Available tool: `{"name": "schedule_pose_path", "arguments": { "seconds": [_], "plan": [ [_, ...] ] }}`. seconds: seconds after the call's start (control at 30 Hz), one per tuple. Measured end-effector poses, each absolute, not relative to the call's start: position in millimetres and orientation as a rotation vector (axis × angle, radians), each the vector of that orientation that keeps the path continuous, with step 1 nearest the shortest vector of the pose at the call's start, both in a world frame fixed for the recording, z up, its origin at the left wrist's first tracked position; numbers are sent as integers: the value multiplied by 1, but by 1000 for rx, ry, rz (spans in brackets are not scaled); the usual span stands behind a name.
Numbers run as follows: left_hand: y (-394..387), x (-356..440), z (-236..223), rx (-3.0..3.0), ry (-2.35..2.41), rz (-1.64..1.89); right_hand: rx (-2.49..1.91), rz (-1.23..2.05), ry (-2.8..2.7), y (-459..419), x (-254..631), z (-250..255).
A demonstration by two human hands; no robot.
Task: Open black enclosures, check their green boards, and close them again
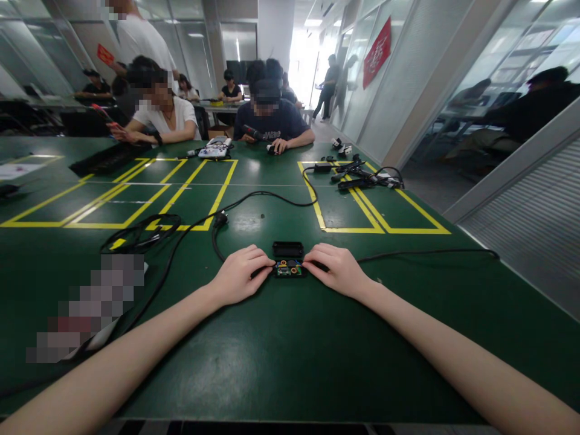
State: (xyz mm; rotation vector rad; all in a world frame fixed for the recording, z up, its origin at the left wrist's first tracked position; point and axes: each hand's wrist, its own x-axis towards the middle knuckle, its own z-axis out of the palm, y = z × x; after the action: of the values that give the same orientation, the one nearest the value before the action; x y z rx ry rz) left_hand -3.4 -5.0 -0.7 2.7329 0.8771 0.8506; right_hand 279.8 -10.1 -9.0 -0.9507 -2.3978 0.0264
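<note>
A small opened black box (288, 268) with coloured parts inside, seemingly a power adapter, lies on the green table (290, 362) in front of me. Its loose black cover (287, 249) lies just behind it. My left hand (238, 275) rests palm down, fingers curled, fingertips pressing the box's left end. My right hand (339, 270) mirrors it on the right end, fingers bent onto the box edge. A black cable (430, 252) runs off to the right from the box.
Black cables (140, 235) coil at my left; another cable (263, 194) loops across the middle. Yellow tape rectangles (376, 211) mark the table. A pile of black adapters (362, 175) lies far right. Two seated people (272, 118) work opposite. A blurred-out item (90, 308) lies at my left.
</note>
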Motion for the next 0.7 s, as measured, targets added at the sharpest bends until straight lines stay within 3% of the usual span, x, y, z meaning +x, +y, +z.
{"name": "schedule_pose_path", "arguments": {
  "seconds": [0.7],
  "plan": [
    [-4,-5,-2,2672,870,810,-748,439,-2361,-7,286,-5]
  ]
}}
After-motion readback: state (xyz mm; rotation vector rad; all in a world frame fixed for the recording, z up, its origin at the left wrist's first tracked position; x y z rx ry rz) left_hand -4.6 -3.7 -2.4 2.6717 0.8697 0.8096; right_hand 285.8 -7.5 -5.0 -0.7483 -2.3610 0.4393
